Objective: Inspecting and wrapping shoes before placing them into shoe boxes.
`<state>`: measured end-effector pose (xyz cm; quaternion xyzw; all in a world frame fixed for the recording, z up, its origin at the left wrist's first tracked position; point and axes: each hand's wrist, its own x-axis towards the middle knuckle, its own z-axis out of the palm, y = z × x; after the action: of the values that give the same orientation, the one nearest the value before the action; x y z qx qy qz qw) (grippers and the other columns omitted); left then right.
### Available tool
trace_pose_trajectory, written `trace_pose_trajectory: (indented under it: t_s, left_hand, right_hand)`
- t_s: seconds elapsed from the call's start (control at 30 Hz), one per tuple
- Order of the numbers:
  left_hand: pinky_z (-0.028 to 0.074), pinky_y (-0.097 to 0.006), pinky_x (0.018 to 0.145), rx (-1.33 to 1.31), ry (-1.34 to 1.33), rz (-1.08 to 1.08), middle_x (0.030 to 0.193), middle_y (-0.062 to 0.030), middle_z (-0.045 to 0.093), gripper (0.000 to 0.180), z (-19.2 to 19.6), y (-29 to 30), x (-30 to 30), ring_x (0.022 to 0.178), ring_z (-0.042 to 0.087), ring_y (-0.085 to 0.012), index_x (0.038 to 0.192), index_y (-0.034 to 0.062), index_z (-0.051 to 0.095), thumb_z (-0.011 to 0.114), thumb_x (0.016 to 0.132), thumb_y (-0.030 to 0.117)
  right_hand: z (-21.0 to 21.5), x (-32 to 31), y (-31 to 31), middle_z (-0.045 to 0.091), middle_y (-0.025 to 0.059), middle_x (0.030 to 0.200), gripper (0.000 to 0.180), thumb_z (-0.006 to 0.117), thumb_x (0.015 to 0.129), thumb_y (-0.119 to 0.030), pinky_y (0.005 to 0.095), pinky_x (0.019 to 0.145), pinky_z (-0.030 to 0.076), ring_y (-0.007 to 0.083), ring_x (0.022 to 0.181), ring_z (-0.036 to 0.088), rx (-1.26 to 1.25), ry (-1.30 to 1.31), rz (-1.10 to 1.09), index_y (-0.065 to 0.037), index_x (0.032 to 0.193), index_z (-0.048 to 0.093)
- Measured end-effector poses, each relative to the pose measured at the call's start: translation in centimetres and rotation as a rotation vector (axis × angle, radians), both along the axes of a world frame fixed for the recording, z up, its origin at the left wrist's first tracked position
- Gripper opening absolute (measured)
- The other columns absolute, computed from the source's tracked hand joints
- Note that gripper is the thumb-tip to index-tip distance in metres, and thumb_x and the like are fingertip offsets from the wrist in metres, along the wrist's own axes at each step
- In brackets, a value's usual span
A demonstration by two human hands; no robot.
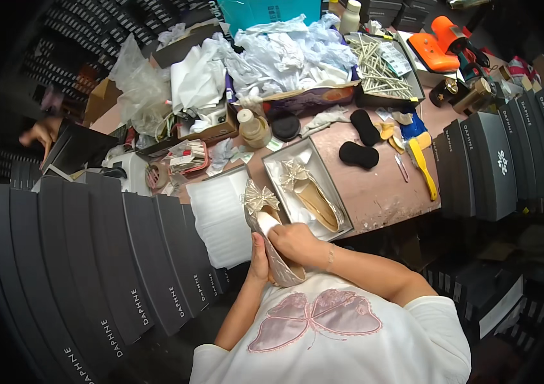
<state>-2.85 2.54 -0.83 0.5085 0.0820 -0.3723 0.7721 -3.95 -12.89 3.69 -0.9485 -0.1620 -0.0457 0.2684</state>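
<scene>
A champagne-coloured flat shoe [271,242] with a large bow is held up close to my body, its toe pointing away from me. My left hand [260,261] wraps round the shoe's side near the heel. The fingers of my right hand [297,243] are curled into the shoe's opening; whatever they may pinch is hidden. Just beyond, the matching shoe [315,201] with its bow lies in an open grey shoebox [347,225] lined with white paper. White foam sheet [219,221] covers the lid area to the left of the box.
Tall rows of dark shoeboxes [105,256] flank me on the left, with more shoeboxes [489,166] on the right. A yellow-handled brush [421,169], black oval pads [358,155], a bottle [254,130] and a heap of crumpled tissue paper [291,54] crowd the pink table [381,205].
</scene>
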Motion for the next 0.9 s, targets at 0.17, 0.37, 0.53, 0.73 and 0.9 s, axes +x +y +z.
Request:
trace_pose_trajectory:
  t_s: [0.17,0.37,0.53,0.73,0.9]
  left_hand:
    - [0.055,-0.032,0.07,-0.004,0.111,0.102,0.11,-0.0124,0.06,0.076,0.8,0.2,-0.2,0.084,0.064,-0.0215,0.129,0.0048,0.045,0.028,0.091,0.069]
    - [0.056,-0.039,0.067,-0.045,0.175,0.083,0.114,-0.0135,0.059,0.07,1.2,0.9,0.7,0.077,0.065,-0.0251,0.126,0.0037,0.047,0.032,0.091,0.063]
    - [0.055,-0.04,0.07,-0.094,0.156,0.024,0.118,-0.0141,0.057,0.068,1.9,-0.5,1.9,0.084,0.065,-0.0274,0.129,0.0009,0.045,0.034,0.091,0.056]
    - [0.055,-0.039,0.071,-0.286,0.195,-0.064,0.103,-0.0146,0.062,0.079,1.4,-1.4,1.5,0.082,0.065,-0.0236,0.127,0.0018,0.048,0.034,0.089,0.069]
    - [0.051,-0.036,0.086,-0.278,0.222,0.004,0.118,-0.0094,0.057,0.071,2.1,-2.3,1.0,0.103,0.059,-0.0206,0.131,0.0082,0.042,0.048,0.088,0.064]
  right_hand:
    - [-0.8,2.8,-2.8,0.066,0.0151,0.089,0.033,0.065,0.083,-0.03,0.0379,0.066,0.051,0.0317,0.075,0.065,0.449,0.105,-0.145,-0.006,0.107,0.064]
    - [-4.4,-0.1,-7.0,0.066,0.0197,0.083,0.039,0.071,0.077,-0.038,0.0415,0.066,0.052,0.0337,0.08,0.066,-0.195,0.608,-0.226,-0.004,0.095,0.064]
    - [-6.1,-1.0,-7.5,0.063,0.0153,0.08,0.027,0.071,0.077,-0.024,0.0391,0.063,0.052,0.0322,0.071,0.063,0.317,0.391,-0.446,-0.003,0.09,0.062]
    - [2.3,0.1,-6.3,0.057,0.0125,0.09,0.03,0.074,0.072,-0.011,0.0376,0.065,0.05,0.0305,0.075,0.058,0.432,-0.021,-0.321,-0.003,0.097,0.059]
    - [3.9,-0.2,-4.1,0.054,0.0152,0.107,0.045,0.073,0.067,-0.003,0.0378,0.078,0.048,0.0324,0.092,0.057,0.275,-0.064,-0.088,-0.007,0.11,0.059]
